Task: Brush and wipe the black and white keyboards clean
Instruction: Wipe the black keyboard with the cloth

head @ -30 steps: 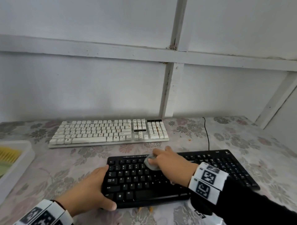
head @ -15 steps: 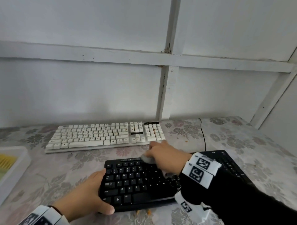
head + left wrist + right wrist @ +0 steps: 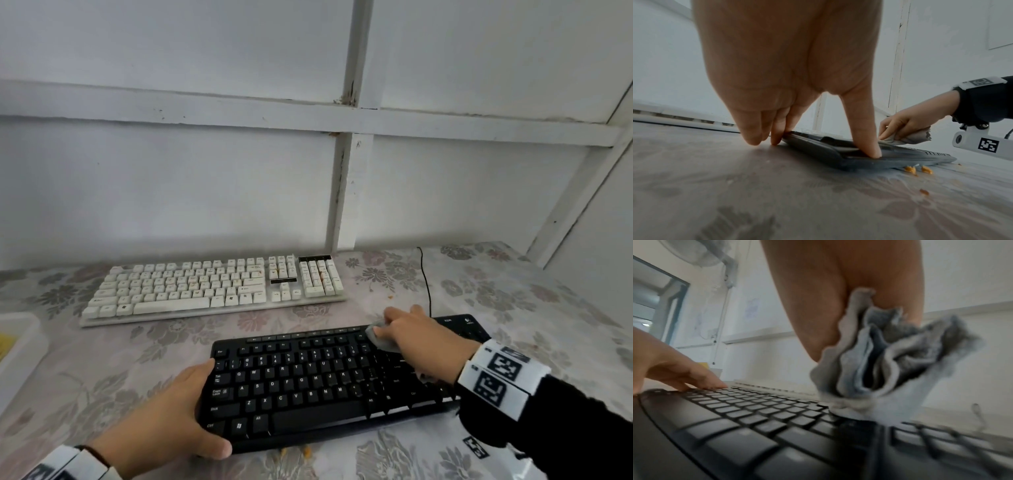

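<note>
The black keyboard (image 3: 308, 383) lies near the table's front edge, and the white keyboard (image 3: 212, 287) lies behind it near the wall. My left hand (image 3: 164, 425) grips the black keyboard's front left corner, thumb (image 3: 869, 146) on its front edge and fingers (image 3: 754, 134) against its left side. My right hand (image 3: 418, 339) holds a crumpled grey cloth (image 3: 380, 337) and presses it on the top key rows, right of the middle. The right wrist view shows the cloth (image 3: 890, 361) bunched under the palm and touching the keys (image 3: 756, 418).
Orange crumbs (image 3: 306, 452) lie on the flowered tablecloth just before the black keyboard's front edge. A white tray (image 3: 17, 342) with something yellow stands at the far left. A black cable (image 3: 424, 281) runs from the black keyboard to the wall.
My right hand has slid the cloth to the right along the black keyboard's upper rows. The left hand has kept its hold on the corner.
</note>
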Demonstrator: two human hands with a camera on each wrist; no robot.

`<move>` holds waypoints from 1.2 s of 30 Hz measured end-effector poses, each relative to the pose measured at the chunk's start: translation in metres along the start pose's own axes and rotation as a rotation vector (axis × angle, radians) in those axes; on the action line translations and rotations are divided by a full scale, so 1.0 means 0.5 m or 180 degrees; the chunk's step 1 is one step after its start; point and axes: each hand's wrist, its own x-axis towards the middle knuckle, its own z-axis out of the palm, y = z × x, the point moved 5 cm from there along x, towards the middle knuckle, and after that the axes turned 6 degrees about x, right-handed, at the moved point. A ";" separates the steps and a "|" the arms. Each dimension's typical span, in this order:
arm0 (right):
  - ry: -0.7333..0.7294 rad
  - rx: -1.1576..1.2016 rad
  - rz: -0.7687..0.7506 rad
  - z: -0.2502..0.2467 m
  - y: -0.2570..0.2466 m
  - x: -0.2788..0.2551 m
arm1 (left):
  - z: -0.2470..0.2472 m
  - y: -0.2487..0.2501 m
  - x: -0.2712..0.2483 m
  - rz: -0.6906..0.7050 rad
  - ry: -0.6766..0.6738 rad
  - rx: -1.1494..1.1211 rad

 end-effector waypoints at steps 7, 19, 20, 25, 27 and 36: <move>0.0010 0.0140 0.0803 0.024 0.142 -0.025 | -0.002 0.008 -0.006 -0.0110 -0.0047 -0.0094; 0.0027 0.1441 0.0970 -0.014 0.150 -0.024 | -0.009 0.025 -0.015 -0.0228 -0.0055 -0.0026; 0.0002 0.1588 0.0734 -0.019 0.104 -0.015 | -0.010 0.031 -0.017 -0.0244 -0.0086 -0.0011; -0.0291 0.0713 -0.0224 0.000 -0.040 0.030 | -0.011 0.053 -0.022 -0.0317 0.0002 -0.0136; -0.0229 0.0516 -0.0151 0.017 -0.021 0.035 | -0.014 0.060 -0.023 -0.0338 0.0028 -0.0182; 0.0220 0.0991 0.1022 0.022 0.211 -0.052 | -0.018 0.048 -0.025 -0.0233 -0.0012 -0.0266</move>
